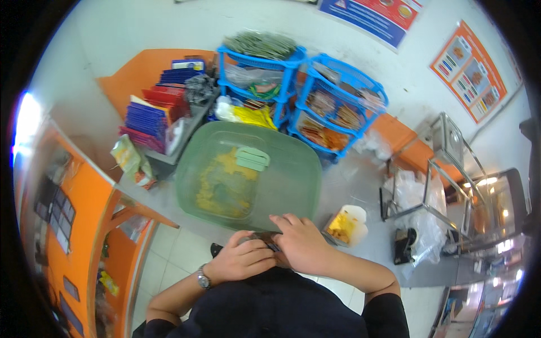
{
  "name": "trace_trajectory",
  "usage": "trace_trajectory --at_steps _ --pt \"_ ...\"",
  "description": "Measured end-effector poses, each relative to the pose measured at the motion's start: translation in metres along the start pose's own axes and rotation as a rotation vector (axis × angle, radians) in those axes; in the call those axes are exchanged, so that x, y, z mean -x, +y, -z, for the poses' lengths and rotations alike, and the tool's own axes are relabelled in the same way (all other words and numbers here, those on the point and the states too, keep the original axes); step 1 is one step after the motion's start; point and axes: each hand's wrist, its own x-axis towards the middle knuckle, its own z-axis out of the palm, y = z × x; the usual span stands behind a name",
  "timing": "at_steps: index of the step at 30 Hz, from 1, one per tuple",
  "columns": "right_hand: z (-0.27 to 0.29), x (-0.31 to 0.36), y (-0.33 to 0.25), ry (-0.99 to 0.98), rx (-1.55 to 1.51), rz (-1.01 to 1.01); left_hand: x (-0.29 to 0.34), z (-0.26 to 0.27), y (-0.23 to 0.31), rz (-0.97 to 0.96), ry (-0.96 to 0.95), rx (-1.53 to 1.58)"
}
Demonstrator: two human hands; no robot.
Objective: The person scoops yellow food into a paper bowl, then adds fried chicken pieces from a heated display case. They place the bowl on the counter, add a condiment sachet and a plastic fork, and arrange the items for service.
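My left hand (239, 259) and my right hand (301, 242) meet close to my chest, both closed on a small dark flat object (265, 239) that is mostly hidden by the fingers. A wristwatch (203, 278) is on my left wrist. Just beyond the hands stands a large green translucent lidded container (293, 186) with yellow food showing through it and a pale green handle (252, 158) on its lid. A small open white box (346, 224) with yellow-orange food sits to the right of my right hand.
Blue plastic basket racks (338, 107) with packets stand at the back of the grey counter (360, 180). Stacked red and blue packets (158, 110) lie at the left, clear plastic bags and a metal rack (434, 191) at the right. An orange counter front (84, 208) runs along the left.
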Motion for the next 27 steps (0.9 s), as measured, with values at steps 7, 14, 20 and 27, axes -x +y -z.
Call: trace_trajectory --at_steps 7,14,20,27 --pt "-0.01 -0.033 -0.006 -0.025 -0.089 -0.091 0.038 -0.06 0.002 0.5 0.56 0.368" --pt "0.036 -0.007 0.015 0.174 -0.593 -0.25 0.088 -0.114 -0.007 0.892 -0.017 0.651" --pt "0.046 0.024 0.025 0.276 -1.071 -0.393 0.096 -0.12 -0.006 0.962 -0.098 0.685" --pt "0.03 0.053 0.012 0.402 -0.696 -0.197 0.094 -0.129 -0.005 0.72 -0.19 0.611"
